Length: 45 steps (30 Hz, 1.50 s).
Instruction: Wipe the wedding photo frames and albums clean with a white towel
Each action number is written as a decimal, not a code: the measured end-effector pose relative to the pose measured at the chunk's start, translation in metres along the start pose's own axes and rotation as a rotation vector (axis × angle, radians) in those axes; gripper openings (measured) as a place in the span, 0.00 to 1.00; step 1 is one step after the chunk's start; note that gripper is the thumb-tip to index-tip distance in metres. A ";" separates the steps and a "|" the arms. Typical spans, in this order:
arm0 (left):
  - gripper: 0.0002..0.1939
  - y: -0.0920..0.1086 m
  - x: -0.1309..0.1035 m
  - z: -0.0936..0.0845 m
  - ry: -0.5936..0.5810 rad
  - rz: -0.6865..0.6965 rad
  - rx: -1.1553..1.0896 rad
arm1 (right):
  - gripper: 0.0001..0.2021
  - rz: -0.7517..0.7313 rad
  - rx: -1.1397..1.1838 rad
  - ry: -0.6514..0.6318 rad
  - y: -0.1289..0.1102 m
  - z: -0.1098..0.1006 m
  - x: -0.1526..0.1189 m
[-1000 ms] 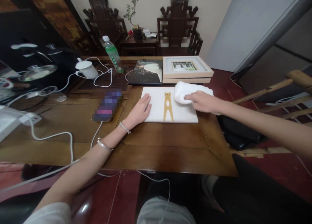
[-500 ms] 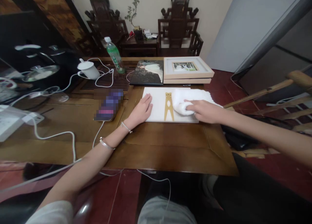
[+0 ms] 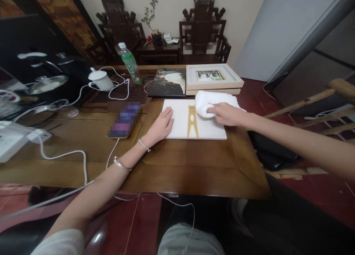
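A white board (image 3: 180,118) with a yellow long-legged animal figure (image 3: 192,122) on it lies flat on the wooden table (image 3: 188,166). My left hand (image 3: 163,122) rests on the board's left edge, fingers extended and holding nothing. Bunched under my right hand (image 3: 225,114) is a white cloth (image 3: 215,98), gripped in its fingers over the board's upper right part. The cloth hides that corner of the board. Its left edge touches or nearly touches the figure's head.
Behind the board lie a dark picture panel (image 3: 168,83) and stacked light wooden frames (image 3: 213,77). To the left are a phone (image 3: 124,120), a green-labelled bottle (image 3: 131,64), a white lidded cup (image 3: 101,80), a pot (image 3: 48,87), a power strip (image 3: 13,138) and loose white cables.
My right hand has moved away from me with the cloth, uncovering the board's lower right corner. My left hand stays in place.
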<state>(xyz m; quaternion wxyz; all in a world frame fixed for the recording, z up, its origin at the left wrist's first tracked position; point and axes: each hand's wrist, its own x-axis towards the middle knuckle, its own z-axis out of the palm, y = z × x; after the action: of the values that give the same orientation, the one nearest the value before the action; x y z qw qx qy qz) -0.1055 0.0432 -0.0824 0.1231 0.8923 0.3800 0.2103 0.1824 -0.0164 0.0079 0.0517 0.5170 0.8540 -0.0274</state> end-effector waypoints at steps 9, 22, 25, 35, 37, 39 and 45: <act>0.26 -0.001 0.000 0.003 0.014 -0.003 -0.003 | 0.22 -0.181 0.095 0.117 -0.077 0.023 -0.096; 0.27 0.002 0.000 0.000 0.003 0.004 0.000 | 0.20 0.061 0.063 -0.008 -0.031 0.003 -0.019; 0.26 0.001 0.000 -0.001 0.003 0.004 0.001 | 0.21 0.051 -0.009 -0.035 -0.014 -0.004 0.011; 0.26 0.001 0.000 0.001 0.013 0.008 -0.012 | 0.21 -0.050 -0.039 0.071 -0.038 0.019 -0.023; 0.26 0.001 0.000 0.001 0.013 -0.003 -0.018 | 0.22 -0.107 0.006 0.095 -0.055 0.024 -0.047; 0.26 0.001 0.000 0.001 0.009 -0.012 -0.019 | 0.22 -0.144 0.043 0.085 -0.069 0.025 -0.068; 0.27 0.002 0.001 0.001 0.002 -0.013 0.005 | 0.19 -0.092 0.076 0.061 -0.083 0.011 -0.076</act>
<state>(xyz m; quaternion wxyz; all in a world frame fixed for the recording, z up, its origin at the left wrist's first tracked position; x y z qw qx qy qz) -0.1035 0.0423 -0.0824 0.1219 0.8899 0.3865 0.2095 0.1446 -0.1231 0.0054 0.0047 0.4793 0.8764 -0.0462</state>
